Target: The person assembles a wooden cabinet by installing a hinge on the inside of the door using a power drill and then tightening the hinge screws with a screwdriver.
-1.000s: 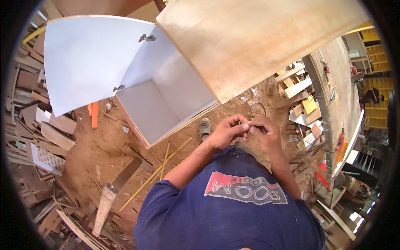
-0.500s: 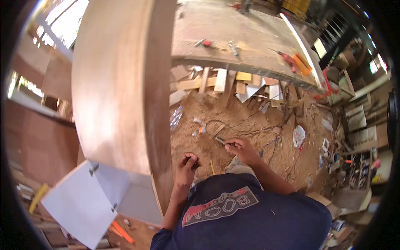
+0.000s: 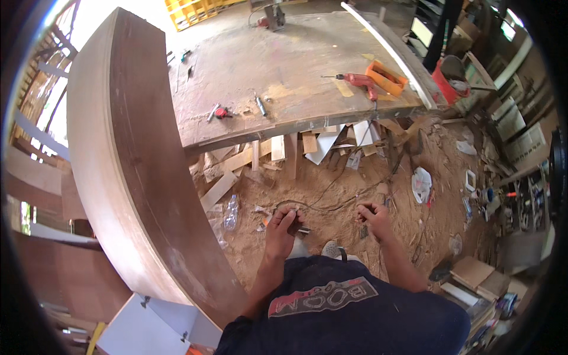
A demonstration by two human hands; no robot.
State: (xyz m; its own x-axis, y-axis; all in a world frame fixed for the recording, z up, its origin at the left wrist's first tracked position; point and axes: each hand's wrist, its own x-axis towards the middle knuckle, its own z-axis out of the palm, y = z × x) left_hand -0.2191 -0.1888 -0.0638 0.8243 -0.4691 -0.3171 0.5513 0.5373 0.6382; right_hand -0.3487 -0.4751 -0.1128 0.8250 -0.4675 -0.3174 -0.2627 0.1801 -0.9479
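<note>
My left hand (image 3: 280, 232) is closed, thumb against the fingers, above the sandy floor. A short dark rod with a pale end (image 3: 302, 230) sticks out beside its fingers; its kind is too small to tell. Off to the right, my right hand (image 3: 376, 221) is raised with its fingertips pinched together. Anything between those fingertips is too small to make out. The two hands are apart. A long wooden cabinet (image 3: 148, 136) stands close on my left, with a white door (image 3: 139, 327) hanging open at its near end.
Ahead is a wooden workbench (image 3: 231, 77) bearing a red power drill (image 3: 359, 81), an orange box (image 3: 386, 78), a red round tool (image 3: 221, 112) and a metal tool (image 3: 260, 106). Wood offcuts (image 3: 278, 148), a cable (image 3: 331, 207), a plastic bottle (image 3: 231, 212) and a white bag (image 3: 421, 184) lie on the floor.
The view has swung, showing more of the bench. My hands have moved farther apart. The short dark rod, earlier in my right hand's fingers, now shows at my left hand.
</note>
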